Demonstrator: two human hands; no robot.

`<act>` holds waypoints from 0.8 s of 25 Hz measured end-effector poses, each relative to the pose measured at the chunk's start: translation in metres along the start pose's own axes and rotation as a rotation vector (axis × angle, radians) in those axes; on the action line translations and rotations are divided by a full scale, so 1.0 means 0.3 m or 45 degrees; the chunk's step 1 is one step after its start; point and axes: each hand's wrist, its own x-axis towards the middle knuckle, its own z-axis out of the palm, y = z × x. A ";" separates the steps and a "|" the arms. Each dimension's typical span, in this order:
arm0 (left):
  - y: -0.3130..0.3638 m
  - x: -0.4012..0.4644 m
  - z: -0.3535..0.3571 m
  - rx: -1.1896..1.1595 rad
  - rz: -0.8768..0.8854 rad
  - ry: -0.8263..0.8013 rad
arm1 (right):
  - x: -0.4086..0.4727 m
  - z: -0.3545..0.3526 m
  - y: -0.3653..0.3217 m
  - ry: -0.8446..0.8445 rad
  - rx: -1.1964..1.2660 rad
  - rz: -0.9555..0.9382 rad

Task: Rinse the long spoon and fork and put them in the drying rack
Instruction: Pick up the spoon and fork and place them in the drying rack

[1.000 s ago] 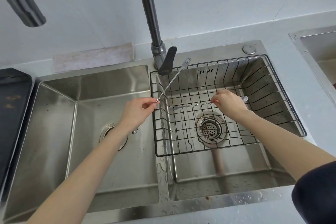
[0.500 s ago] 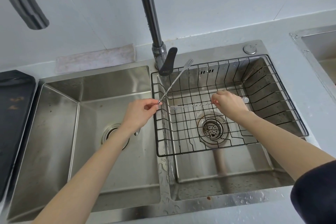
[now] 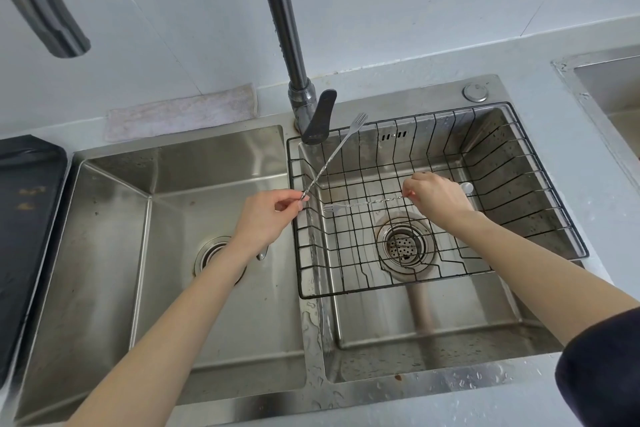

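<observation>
My left hand (image 3: 266,222) pinches the bottom end of a long fork (image 3: 332,158) with a twisted handle. The fork slants up and right, its tines by the tap lever. My right hand (image 3: 436,198) holds a second long twisted utensil (image 3: 367,203) level over the black wire drying rack (image 3: 519,184) in the right basin. Its left end looks forked, and a small round end (image 3: 467,187) shows past my right hand. Whether that round end belongs to it, I cannot tell. A small shiny rounded piece (image 3: 261,255) peeks out under my left wrist.
The tall tap (image 3: 294,45) with its dark lever (image 3: 320,114) rises between the two steel basins; no water runs. The left basin (image 3: 156,253) lies under my left arm. A cloth (image 3: 180,113) lies behind it, and a black tray (image 3: 24,218) sits at far left.
</observation>
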 end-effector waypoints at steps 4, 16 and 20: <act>0.007 -0.001 -0.004 0.018 0.008 0.007 | -0.007 -0.002 -0.009 0.012 0.036 0.029; 0.117 -0.045 -0.037 -0.037 0.159 0.019 | -0.056 -0.185 -0.269 0.171 0.933 0.065; 0.176 -0.072 -0.037 -0.095 0.205 0.022 | -0.101 -0.225 -0.359 0.150 1.257 0.041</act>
